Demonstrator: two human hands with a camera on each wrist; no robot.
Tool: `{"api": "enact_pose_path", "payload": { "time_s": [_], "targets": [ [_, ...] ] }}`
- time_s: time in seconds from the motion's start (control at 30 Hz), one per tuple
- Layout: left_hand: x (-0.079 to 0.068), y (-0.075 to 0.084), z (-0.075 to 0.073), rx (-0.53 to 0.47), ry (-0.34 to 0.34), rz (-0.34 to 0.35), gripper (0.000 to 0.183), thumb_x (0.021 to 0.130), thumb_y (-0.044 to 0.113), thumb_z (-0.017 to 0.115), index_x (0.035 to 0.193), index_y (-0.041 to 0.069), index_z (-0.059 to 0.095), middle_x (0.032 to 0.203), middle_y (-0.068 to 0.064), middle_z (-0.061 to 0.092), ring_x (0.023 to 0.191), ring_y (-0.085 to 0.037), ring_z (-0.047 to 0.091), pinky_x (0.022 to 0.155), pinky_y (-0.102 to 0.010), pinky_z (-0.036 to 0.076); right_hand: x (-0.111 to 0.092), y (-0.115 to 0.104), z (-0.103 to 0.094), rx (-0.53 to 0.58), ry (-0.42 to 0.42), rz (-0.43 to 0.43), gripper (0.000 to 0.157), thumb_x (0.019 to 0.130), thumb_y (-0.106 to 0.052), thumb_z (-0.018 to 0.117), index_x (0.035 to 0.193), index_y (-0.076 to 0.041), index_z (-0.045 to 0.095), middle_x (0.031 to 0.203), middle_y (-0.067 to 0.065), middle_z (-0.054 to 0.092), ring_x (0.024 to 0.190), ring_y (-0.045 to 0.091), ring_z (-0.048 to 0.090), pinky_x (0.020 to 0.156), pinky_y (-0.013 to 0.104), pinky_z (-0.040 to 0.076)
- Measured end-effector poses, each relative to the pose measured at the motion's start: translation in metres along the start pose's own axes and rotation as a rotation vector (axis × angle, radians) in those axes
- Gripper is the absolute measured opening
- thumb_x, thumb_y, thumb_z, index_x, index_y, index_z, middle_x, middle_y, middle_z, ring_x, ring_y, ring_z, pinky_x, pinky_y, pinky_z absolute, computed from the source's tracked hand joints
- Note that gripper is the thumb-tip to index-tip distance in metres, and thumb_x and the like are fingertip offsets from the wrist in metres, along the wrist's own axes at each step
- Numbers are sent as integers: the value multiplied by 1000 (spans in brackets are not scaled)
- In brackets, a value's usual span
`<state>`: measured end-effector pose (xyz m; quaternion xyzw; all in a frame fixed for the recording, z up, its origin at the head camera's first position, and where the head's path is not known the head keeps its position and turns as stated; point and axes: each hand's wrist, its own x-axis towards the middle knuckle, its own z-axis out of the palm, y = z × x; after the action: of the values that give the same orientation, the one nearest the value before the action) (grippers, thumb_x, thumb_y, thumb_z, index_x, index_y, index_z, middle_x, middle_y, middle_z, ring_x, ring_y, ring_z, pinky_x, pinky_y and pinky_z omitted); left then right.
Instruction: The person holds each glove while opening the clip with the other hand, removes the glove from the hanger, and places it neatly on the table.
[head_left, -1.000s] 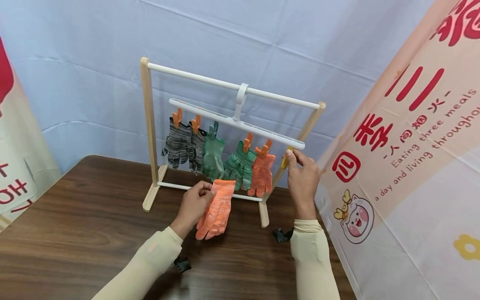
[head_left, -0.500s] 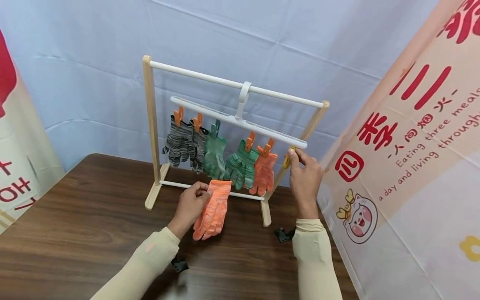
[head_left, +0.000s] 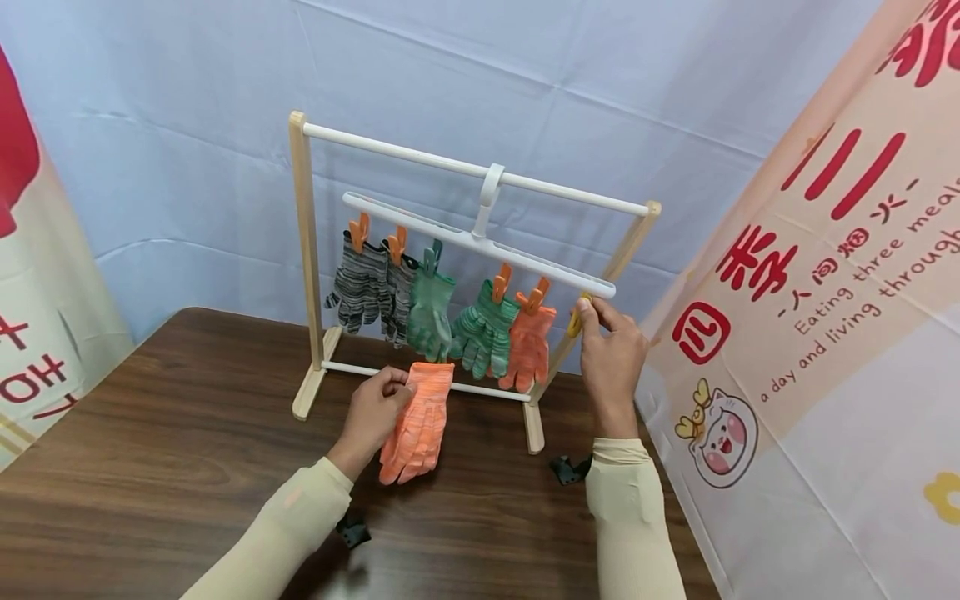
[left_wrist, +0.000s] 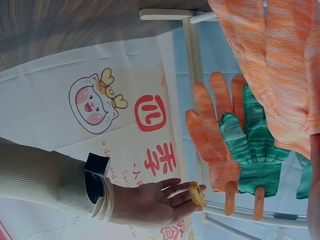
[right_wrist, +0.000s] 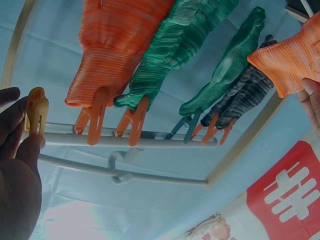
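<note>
My left hand (head_left: 373, 412) pinches an orange striped glove (head_left: 422, 421) near its cuff, fingers of the glove hanging down. My right hand (head_left: 615, 362) pinches a yellow clothespin (right_wrist: 37, 111) at the right end of a white hanger (head_left: 547, 265). From that hanger hang an orange glove (head_left: 529, 348), a striped green glove (head_left: 486, 333), a paler green glove (head_left: 431, 312) and grey-black gloves (head_left: 362, 279). Orange clothespins (right_wrist: 98, 116) hold most of them; a dark green clothespin (right_wrist: 190, 127) holds the paler green one.
The hanger hooks over the white top bar (head_left: 405, 152) of a wooden rack (head_left: 306, 250). Below is a brown wooden table (head_left: 187, 425). A pale cloth (head_left: 187, 100) forms the backdrop, and a printed banner (head_left: 825, 350) stands close on the right.
My left hand has drifted left with the orange glove, away from the hanging gloves. My right hand stays at the hanger's right end with the yellow clothespin. The head view has shifted slightly.
</note>
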<state>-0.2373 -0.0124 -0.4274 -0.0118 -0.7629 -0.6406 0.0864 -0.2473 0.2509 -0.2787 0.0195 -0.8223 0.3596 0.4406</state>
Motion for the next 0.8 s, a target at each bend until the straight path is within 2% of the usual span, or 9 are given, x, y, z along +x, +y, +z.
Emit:
{"api": "enact_pose_path", "payload": {
  "time_s": [0.33, 0.8],
  "targets": [
    [-1, -8, -10, 33, 16, -16, 12, 90, 22, 59, 98, 14, 62, 85, -4, 61, 74, -18, 54, 66, -32, 44, 0, 0, 0, -6, 4, -24, 26, 87, -36, 62, 85, -13, 74, 86, 4, 70, 87, 20, 59, 76, 41, 43],
    [0, -26, -27, 31, 29, -60, 12, 90, 22, 59, 98, 12, 62, 83, -6, 61, 71, -20, 52, 63, -32, 43, 0, 0, 0, -2, 4, -20, 26, 87, -37, 62, 86, -14, 75, 84, 4, 70, 86, 18, 59, 73, 39, 43]
  ]
}}
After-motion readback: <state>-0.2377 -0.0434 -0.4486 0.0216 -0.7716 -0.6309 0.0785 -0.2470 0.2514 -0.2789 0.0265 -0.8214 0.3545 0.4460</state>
